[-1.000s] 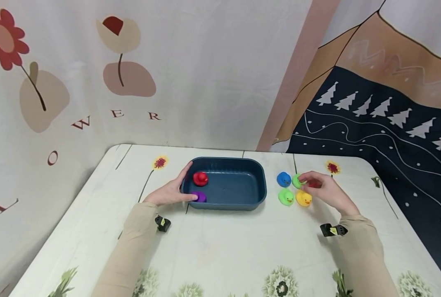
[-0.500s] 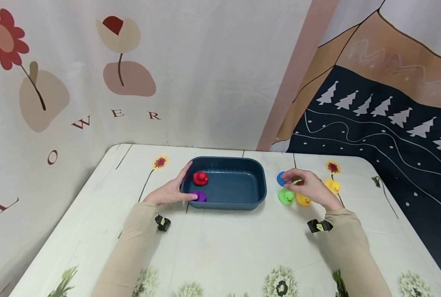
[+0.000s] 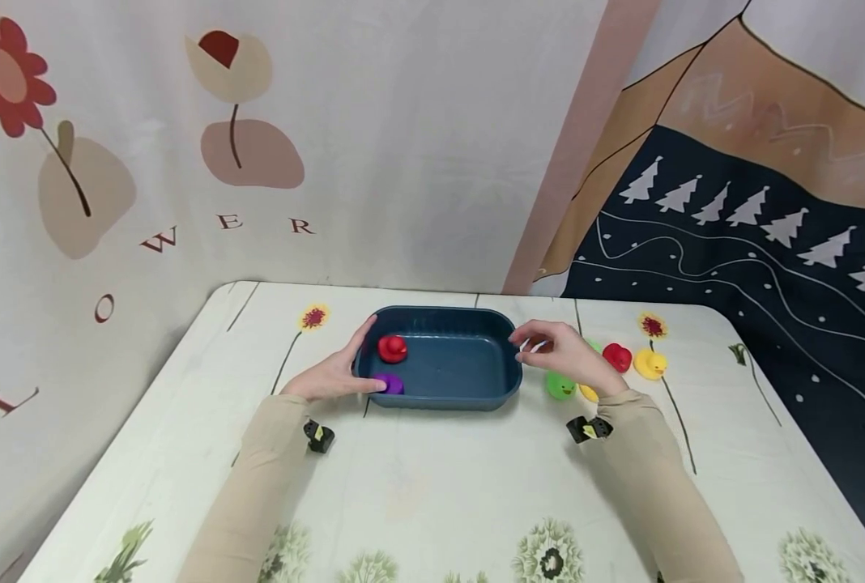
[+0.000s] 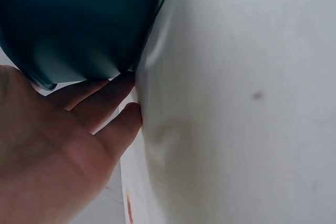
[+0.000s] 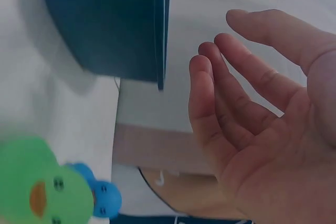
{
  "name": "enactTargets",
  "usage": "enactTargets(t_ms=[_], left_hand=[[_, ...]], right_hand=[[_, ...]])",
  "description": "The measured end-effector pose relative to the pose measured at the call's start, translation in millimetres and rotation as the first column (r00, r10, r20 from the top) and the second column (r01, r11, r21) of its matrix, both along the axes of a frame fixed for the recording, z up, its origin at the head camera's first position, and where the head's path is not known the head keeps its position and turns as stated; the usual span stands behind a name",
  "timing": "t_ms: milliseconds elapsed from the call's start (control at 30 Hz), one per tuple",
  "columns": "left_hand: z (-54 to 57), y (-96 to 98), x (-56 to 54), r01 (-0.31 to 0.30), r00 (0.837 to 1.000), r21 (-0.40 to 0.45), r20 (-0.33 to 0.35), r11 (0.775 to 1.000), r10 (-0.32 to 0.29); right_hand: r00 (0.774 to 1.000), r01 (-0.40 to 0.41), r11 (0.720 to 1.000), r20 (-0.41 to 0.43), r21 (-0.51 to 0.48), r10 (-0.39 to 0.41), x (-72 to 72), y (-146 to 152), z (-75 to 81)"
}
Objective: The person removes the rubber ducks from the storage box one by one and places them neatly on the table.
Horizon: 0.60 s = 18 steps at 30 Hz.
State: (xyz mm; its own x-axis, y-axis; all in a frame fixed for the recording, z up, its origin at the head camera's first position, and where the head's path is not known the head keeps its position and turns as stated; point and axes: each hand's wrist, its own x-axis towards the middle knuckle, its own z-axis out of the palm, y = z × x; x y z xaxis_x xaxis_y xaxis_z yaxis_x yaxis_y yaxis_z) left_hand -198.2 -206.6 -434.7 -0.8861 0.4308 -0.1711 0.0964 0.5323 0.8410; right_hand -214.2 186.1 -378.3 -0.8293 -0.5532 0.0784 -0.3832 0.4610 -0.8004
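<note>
My left hand (image 3: 334, 374) holds the left end of a dark blue plastic tub (image 3: 454, 404), thumb over the rim and fingers along the outside wall, also seen in the left wrist view. Inside the tub lie a red rubber duck (image 3: 392, 349) and a purple toy (image 3: 394, 384), partly covered by the thumb. By the tub's right rim is my right hand (image 3: 567, 352), fingers relaxed. Nothing sits between its fingers in the right wrist view, where a green duck (image 5: 47, 187) and a blue duck (image 5: 106, 199) are on the table below.
Right of the tub, a red duck (image 3: 617, 358) and a yellow duck (image 3: 649, 364) stand on the flowered tablecloth (image 3: 440, 478). Another yellow duck (image 3: 589, 393) and a light green one (image 3: 594, 346) are partly hidden by the right hand. Behind the table hangs a printed curtain (image 3: 403, 162).
My right hand has moved left, from above the ducks to the tub's right rim, uncovering the red and yellow ducks at the right. The left hand keeps its place on the tub.
</note>
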Motion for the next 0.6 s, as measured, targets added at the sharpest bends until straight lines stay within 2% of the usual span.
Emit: enactTargets(t_ms=[333,600], left_hand=[[2.8,0.7,0.8,0.006,1.000,-0.013,-0.006,1.000,-0.006],[4.6,0.2,3.0,0.004,1.000,-0.003,0.002,1.000,-0.004]], right_hand=[[0.998,-0.059,0.998,0.001,-0.026,0.059,-0.5,-29.7,-10.7],[0.993,-0.118,0.993,-0.005,-0.010,0.118,2.7,-56.2,-17.7]])
